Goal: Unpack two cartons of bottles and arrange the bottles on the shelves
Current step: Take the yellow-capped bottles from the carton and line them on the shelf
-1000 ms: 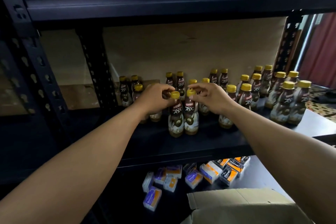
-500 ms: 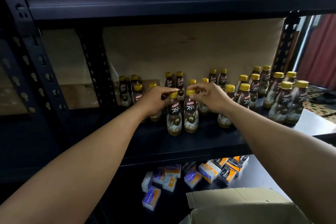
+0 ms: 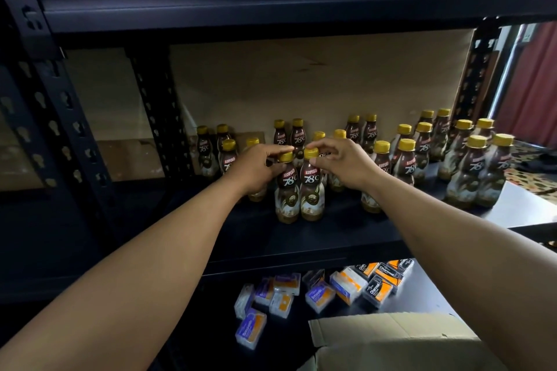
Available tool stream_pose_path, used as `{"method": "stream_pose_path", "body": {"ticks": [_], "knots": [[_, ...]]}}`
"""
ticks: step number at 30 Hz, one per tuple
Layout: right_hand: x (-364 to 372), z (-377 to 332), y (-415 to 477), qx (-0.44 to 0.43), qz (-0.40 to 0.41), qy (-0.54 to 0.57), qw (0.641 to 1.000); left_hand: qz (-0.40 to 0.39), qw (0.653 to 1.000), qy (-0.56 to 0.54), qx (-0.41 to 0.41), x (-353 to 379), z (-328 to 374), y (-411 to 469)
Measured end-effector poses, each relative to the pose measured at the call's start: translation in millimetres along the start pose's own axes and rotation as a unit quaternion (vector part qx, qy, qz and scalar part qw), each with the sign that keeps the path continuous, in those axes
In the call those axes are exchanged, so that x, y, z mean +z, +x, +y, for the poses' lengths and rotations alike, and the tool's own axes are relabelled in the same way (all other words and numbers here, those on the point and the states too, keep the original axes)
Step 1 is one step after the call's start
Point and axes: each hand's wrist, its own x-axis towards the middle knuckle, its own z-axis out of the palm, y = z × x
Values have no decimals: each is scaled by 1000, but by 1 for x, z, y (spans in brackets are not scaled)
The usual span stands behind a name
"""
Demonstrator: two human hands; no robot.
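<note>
The placing step is in hand: the left hand (image 3: 259,170) pinches the yellow ribbed cap of one brown plastic coffee bottle (image 3: 286,193) and the right hand (image 3: 346,166) pinches that of a second bottle (image 3: 312,193). Both bottles stand upright and touching at the front of the black steel shelf (image 3: 331,238). Next, I judge, both hands must release gently, since the waisted, glossy-sleeved bottles look tippy, then reach the brown cardboard carton (image 3: 391,337) below the shelf.

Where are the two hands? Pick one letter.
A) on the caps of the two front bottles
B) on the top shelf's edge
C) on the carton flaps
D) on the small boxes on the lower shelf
A: the left hand holds the left bottle at its yellow cap and the right hand pinches the cap of the right bottle, both upright on the shelf.
</note>
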Motion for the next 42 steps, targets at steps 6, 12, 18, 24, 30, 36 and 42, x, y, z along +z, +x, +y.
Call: {"method": "stream_pose_path", "body": {"ticks": [6, 12, 18, 24, 30, 36, 42], "knots": [[2, 0, 1, -9, 4, 0, 1000, -10, 1000, -14, -1, -2, -3, 1], [2, -2, 0, -6, -1, 10, 1000, -6, 1000, -13, -6, 0, -2, 1], [2, 1, -2, 0, 8, 9, 1000, -11, 1000, -11, -1, -2, -4, 3], [5, 1, -2, 5, 12, 29, 999, -9, 1000, -10, -6, -1, -4, 2], [7, 2, 0, 8, 18, 28, 999, -14, 1000, 5, -2, -4, -2, 3], [8, -1, -1, 12, 22, 25, 999, -15, 1000, 5, 3, -4, -4, 4], [13, -5, -3, -3, 20, 15, 1000, -15, 1000, 15, 9, -11, -10, 2]]}}
